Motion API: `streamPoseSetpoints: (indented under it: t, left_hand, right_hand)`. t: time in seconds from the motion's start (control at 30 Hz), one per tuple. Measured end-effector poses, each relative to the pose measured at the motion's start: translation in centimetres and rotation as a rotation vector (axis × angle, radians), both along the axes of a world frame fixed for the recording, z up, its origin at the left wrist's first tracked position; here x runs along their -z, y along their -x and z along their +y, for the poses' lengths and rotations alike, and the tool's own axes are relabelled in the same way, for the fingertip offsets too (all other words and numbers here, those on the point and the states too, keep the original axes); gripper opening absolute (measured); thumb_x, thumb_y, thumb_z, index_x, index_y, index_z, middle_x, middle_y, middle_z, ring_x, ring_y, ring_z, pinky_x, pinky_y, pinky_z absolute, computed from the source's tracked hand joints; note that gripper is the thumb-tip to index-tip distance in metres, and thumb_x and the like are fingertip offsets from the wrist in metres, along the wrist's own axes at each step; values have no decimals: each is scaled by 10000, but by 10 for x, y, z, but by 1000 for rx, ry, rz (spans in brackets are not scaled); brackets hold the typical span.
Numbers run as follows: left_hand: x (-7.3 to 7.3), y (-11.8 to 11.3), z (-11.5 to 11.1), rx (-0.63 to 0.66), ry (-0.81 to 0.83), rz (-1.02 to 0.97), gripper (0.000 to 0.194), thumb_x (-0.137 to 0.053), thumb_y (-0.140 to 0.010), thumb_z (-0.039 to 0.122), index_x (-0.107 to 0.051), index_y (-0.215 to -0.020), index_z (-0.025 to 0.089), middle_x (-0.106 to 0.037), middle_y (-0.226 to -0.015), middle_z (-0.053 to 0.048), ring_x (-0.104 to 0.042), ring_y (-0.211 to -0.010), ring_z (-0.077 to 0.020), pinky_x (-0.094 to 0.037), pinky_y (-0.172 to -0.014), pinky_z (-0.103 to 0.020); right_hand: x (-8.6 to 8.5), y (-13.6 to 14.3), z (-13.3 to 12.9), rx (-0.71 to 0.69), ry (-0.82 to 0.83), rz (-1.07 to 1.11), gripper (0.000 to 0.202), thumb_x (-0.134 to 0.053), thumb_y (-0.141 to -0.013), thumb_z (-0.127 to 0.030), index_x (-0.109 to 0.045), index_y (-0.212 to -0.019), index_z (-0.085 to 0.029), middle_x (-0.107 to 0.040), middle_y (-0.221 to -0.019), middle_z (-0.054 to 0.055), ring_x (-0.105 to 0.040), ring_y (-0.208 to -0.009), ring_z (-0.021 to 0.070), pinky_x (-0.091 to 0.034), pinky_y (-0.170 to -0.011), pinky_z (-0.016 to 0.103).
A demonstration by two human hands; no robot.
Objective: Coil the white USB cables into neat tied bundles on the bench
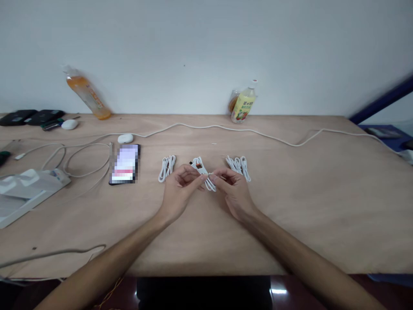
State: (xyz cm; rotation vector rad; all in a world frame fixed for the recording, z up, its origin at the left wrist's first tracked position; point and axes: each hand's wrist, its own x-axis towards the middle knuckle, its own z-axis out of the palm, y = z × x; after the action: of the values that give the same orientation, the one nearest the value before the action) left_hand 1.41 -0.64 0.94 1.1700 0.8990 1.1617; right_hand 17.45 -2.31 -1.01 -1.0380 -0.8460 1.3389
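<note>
Between my two hands lies a folded bundle of white cable (210, 185) with dark and orange connector ends at its upper left. My left hand (183, 185) pinches near the bundle's middle with thumb and forefinger. My right hand (232, 185) pinches at the same spot, its fingertips almost touching the left ones. What looks like a thin tie shows between the fingertips, too small to make out clearly. A coiled white cable (166, 168) rests just left of my left hand. More coiled white cables (238, 165) sit behind and right of my right hand.
A phone (125, 164) and a white case (125, 138) lie left. A white power strip (38, 193) with loose cables is at far left. An orange bottle (87, 94) and a yellow bottle (244, 104) stand by the wall. A long white cable (206, 127) crosses the table's back.
</note>
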Motion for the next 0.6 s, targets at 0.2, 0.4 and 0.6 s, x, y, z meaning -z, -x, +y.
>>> streamPoseSetpoints:
  t: [0.2, 0.4, 0.6]
  left_hand:
    - [2, -2, -4, -37, -31, 13, 403, -936, -757, 467, -643, -773, 190, -732, -710, -2, -705, -636, -148, -634, -621, -265]
    - [11, -3, -9, -172, -179, 131, 268, -908, -795, 339, -692, -862, 194, -800, -850, -31, -776, -785, -179, -632, -730, -278]
    - [11, -3, -8, -185, -166, 131, 270, -916, -788, 342, -694, -845, 199, -797, -841, -23, -772, -781, -173, -625, -723, -272]
  right_hand:
    - [4, 1, -1, 26, 9, -10, 306, -967, -650, -461, -783, -736, -232, -735, -741, -2, -619, -706, 163, -500, -690, 306]
    - [3, 3, -2, 45, 87, -1, 278, -951, -617, -439, -792, -711, -232, -740, -730, 13, -626, -720, 184, -507, -700, 323]
    - [5, 0, -4, 131, -107, -301, 199, -863, -769, -414, -791, -745, -229, -591, -629, -27, -489, -609, 140, -414, -588, 286]
